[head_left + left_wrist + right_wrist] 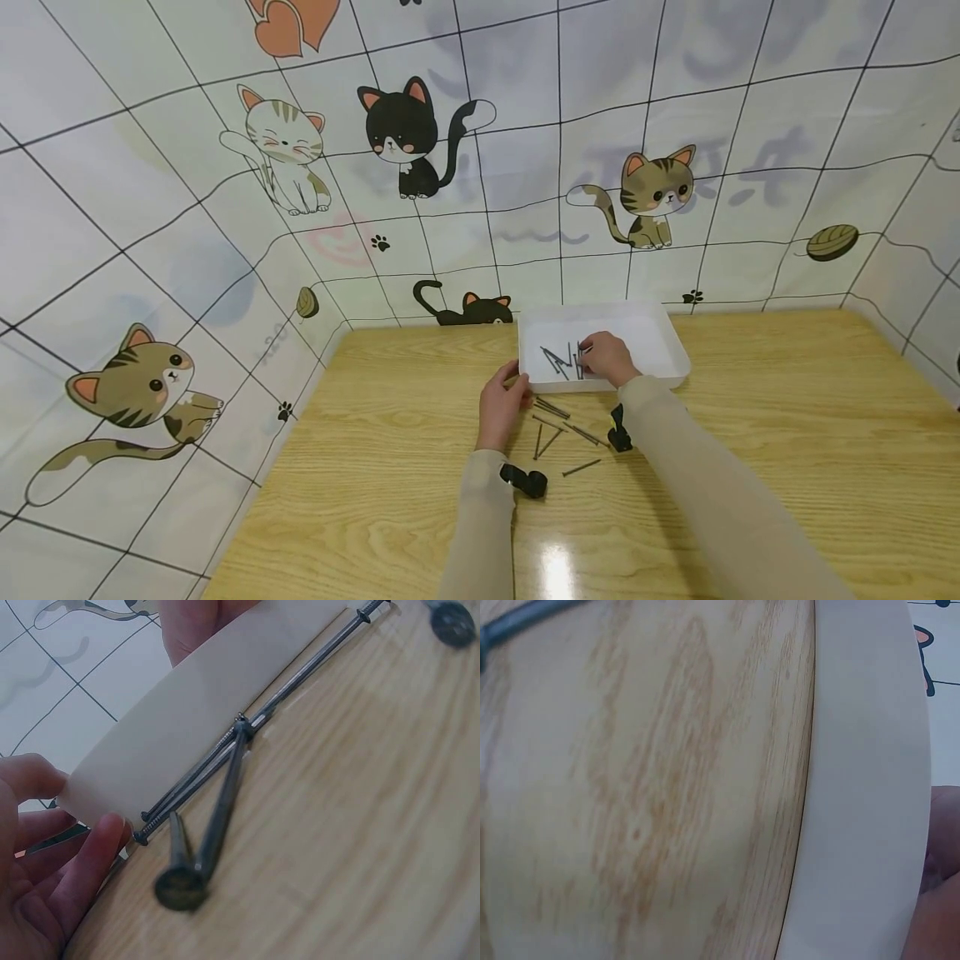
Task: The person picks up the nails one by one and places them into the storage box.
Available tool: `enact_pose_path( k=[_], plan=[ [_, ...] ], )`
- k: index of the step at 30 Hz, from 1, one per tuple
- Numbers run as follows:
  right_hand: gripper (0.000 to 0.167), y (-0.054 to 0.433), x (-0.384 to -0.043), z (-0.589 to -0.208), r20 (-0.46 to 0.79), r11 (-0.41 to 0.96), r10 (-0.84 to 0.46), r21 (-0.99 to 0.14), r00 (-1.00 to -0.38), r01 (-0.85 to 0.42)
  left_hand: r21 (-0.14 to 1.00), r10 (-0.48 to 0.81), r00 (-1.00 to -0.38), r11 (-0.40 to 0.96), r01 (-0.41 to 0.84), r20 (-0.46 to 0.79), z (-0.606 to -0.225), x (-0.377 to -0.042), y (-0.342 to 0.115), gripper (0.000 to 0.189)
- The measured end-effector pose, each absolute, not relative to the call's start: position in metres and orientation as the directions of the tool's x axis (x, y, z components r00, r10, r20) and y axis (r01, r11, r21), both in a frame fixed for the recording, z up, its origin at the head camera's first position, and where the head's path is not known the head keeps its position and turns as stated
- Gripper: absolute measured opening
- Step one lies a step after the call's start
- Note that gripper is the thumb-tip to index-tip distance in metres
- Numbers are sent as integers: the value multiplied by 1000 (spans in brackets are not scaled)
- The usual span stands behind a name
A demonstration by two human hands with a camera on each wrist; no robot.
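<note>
A shallow white plastic tray [645,333] stands on the wooden table against the patterned wall. My left hand [501,408] holds its near left corner; in the left wrist view the thumb and fingers [34,776] bend round that corner. My right hand [609,358] reaches over the near wall into the tray, its curled fingertips at a steel nail [580,367], which they seem to pinch. Left of it several more nails [557,360] lie inside. The right wrist view shows mostly the tray's outer wall [862,780], with part of that hand beyond it.
On the table in front of the tray lie several loose nails, among them a small bunch [552,407] along the tray wall and a single nail [581,468] nearest me. Black wrist cameras [525,481] sit on both sleeves. A cat-print covering [525,167] hangs behind the table.
</note>
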State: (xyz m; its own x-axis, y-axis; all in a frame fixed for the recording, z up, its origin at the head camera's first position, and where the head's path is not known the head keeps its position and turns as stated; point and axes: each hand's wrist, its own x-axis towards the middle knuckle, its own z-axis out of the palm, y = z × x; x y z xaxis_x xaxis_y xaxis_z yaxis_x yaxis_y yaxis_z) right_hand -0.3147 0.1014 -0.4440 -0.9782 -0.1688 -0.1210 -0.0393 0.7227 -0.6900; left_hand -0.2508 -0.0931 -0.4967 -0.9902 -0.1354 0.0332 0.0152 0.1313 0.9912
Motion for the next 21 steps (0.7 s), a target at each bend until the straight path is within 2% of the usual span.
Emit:
enact_pose_path(
  k=[10, 21],
  plan=[
    [34, 101, -321, -446, -127, 754, -189, -654, -974, -62, 989, -144, -989, 145, 20, 41, -494, -249, -94, 41],
    [37, 104, -312, -444, -134, 662, -193, -749, -972, -28, 988, -131, -991, 152, 13, 33, -486, -246, -93, 42]
  ],
)
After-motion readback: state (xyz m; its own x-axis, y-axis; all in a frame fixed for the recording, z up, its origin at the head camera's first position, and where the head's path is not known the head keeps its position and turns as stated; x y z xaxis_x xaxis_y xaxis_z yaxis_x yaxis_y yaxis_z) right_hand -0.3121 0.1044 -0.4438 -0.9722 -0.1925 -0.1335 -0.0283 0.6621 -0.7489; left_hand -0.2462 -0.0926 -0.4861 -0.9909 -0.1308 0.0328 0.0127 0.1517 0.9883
